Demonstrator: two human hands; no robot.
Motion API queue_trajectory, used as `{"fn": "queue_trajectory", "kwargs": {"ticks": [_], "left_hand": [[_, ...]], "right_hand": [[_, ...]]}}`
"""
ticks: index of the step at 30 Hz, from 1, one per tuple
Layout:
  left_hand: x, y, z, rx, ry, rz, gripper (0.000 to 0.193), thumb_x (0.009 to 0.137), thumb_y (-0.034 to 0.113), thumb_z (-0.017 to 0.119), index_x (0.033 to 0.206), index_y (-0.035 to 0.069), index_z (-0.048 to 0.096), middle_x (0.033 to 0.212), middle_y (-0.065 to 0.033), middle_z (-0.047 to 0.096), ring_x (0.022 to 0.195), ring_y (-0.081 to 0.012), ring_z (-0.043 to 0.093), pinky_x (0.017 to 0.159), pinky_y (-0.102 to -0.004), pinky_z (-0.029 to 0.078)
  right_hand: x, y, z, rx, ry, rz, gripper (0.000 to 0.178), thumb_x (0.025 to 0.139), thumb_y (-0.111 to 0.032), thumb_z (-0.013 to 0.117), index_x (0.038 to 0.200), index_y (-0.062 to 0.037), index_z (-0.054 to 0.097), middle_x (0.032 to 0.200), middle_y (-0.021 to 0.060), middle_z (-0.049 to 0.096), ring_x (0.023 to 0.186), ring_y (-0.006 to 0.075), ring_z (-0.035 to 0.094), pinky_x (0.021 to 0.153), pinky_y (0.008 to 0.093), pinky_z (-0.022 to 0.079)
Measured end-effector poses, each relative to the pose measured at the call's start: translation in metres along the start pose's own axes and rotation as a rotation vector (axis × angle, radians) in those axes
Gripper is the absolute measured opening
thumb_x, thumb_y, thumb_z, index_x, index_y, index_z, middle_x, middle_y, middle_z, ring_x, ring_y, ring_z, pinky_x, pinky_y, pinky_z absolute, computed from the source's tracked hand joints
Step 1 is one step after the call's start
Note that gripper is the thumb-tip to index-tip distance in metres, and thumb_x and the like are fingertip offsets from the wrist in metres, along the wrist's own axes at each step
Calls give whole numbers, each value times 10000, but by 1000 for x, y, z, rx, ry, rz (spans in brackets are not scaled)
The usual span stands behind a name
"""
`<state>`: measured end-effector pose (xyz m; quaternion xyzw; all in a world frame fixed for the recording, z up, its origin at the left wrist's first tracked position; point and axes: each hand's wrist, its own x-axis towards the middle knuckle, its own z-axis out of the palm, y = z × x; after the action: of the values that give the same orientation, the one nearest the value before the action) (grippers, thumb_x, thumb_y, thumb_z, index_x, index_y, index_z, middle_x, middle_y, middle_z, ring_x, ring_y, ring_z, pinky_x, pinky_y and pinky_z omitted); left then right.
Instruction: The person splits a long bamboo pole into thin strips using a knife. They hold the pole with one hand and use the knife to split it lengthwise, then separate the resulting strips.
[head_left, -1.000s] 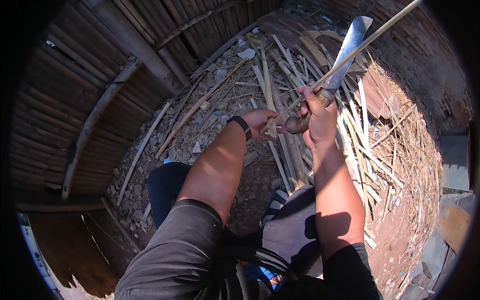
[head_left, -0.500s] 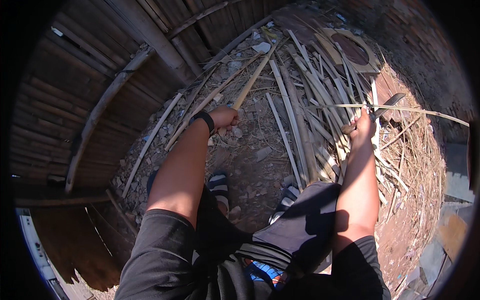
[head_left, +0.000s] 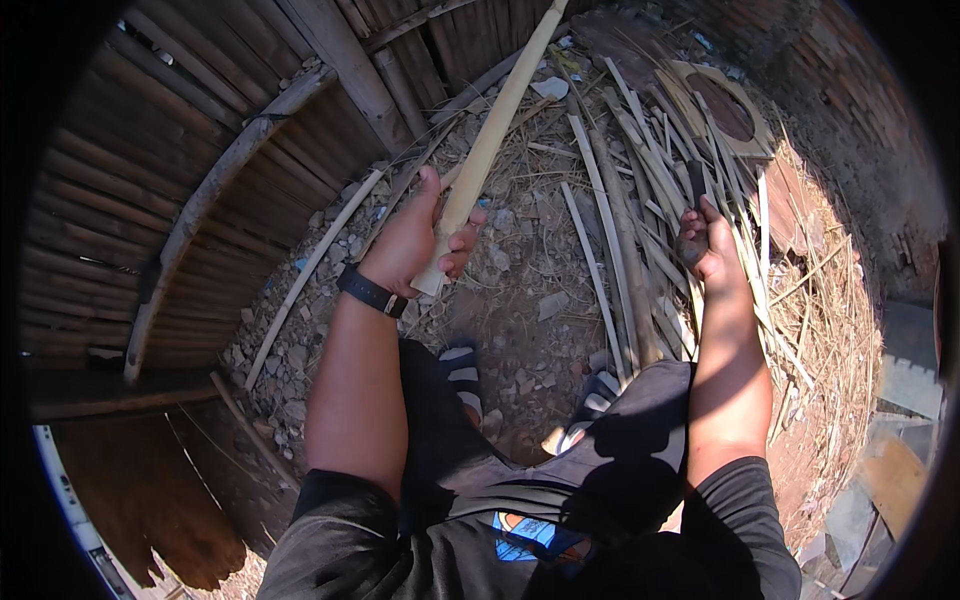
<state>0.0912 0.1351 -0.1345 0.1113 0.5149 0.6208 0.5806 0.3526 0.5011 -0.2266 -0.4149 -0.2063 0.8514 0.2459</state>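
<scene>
A long, pale split-bamboo strip (head_left: 490, 140) rests across the palm of my left hand (head_left: 415, 245), with the fingers curled round its near end and the thumb raised alongside. The strip slants up and away toward the plank wall. In my right hand (head_left: 715, 248) is a knife, gripped by its handle; the dark blade (head_left: 697, 178) points away from me and looks foreshortened. Much of the handle is hidden by my fingers. The knife and the strip are well apart. Beneath my right hand lies a heap of split bamboo strips (head_left: 650, 150).
To the left rises a slatted wall (head_left: 120, 240) with a curved pole (head_left: 200, 215). Rubble (head_left: 300, 310) and straw (head_left: 830, 330) cover the ground. A brick wall (head_left: 840, 80) stands at the far right. A board with a round opening (head_left: 755, 140) lies beyond the heap.
My left hand has lifted the bamboo strip and brought it nearer. My right hand has turned the knife from pointing right to pointing away. The thin strip across it is gone from there.
</scene>
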Motion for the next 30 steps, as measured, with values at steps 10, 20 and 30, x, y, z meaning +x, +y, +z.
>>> {"fn": "queue_trajectory", "kwargs": {"ticks": [10,20,30], "left_hand": [[14,-10,-1,346,71,202,860,925,778,166,1046,20,555,657,11,445,473,-79,394,482,-238,373],[17,-57,48,684,-16,571,635,1016,596,361,903,12,583,677,-55,550,588,-177,550,576,-335,452],[12,-67,53,749,6,852,465,1024,455,469,986,-3,542,735,-165,596,698,-338,618,650,-427,476]], "right_hand": [[-65,52,115,-499,-104,-244,286,940,-317,686,1011,-92,525,917,51,664,637,81,517,553,247,471],[-109,64,178,-588,-111,-638,347,945,-156,635,1199,-5,454,1213,135,553,1052,246,628,798,388,554],[-135,51,244,-431,-420,-795,237,916,-92,625,1115,-52,503,1155,185,636,1001,280,650,837,427,554]]}}
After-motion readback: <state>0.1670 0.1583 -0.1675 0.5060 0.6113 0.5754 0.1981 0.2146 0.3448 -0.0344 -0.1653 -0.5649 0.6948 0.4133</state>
